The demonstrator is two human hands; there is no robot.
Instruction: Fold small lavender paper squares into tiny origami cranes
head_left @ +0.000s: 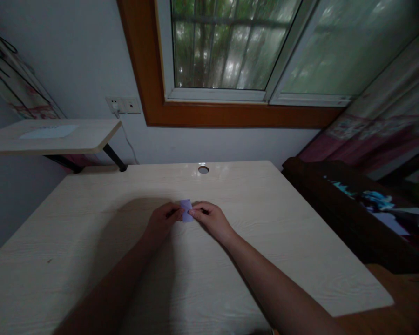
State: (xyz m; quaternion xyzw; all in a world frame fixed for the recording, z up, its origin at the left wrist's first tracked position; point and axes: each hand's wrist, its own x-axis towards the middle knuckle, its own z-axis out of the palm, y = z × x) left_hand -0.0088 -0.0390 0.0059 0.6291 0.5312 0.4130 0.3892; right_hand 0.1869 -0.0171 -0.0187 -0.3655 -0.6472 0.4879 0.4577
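Note:
A small piece of purple folded paper (186, 205) is held between my two hands, over the middle of the pale wood-grain table (265, 260). My left hand (164, 217) pinches its left edge between thumb and fingers. On the opposite edge, the thumb and fingers of my right hand (211, 219) grip it too. The paper looks like a narrow upright rectangle with a crease near its top. Its back side and the fingertips behind it are hidden.
A raised shelf (108, 132) on black legs, with a white sheet (49, 131) on it, stands at the back left. Near the table's back edge is a round cable hole (203, 170). A dark wooden piece of furniture (321, 200) with several items adjoins the right side.

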